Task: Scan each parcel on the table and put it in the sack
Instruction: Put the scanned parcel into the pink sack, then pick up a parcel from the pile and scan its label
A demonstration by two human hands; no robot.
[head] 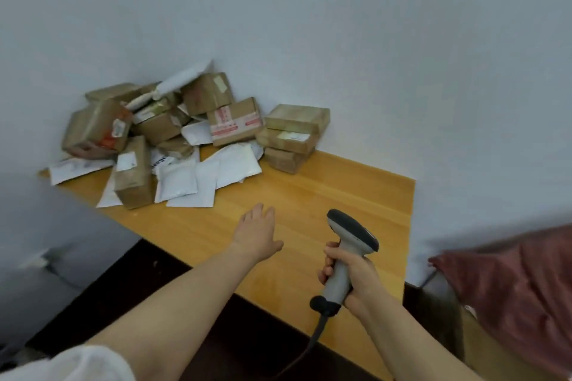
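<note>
A heap of parcels [173, 130], brown cardboard boxes and white mailer bags, lies at the far left of the wooden table [325, 195] against the wall. Three flat brown boxes [294, 136] are stacked just right of the heap. My left hand [257, 233] is stretched out flat above the table, fingers apart, holding nothing, short of the nearest white mailer [193, 185]. My right hand [349, 278] grips the handle of a grey barcode scanner [351, 235], whose head points toward the parcels. No sack is clearly in view.
The scanner's black cable [312, 340] hangs off the table's near edge. A dark red fabric item [520, 297] sits at the right, beside the table. White walls close the back and right sides. Dark floor shows below the near edge.
</note>
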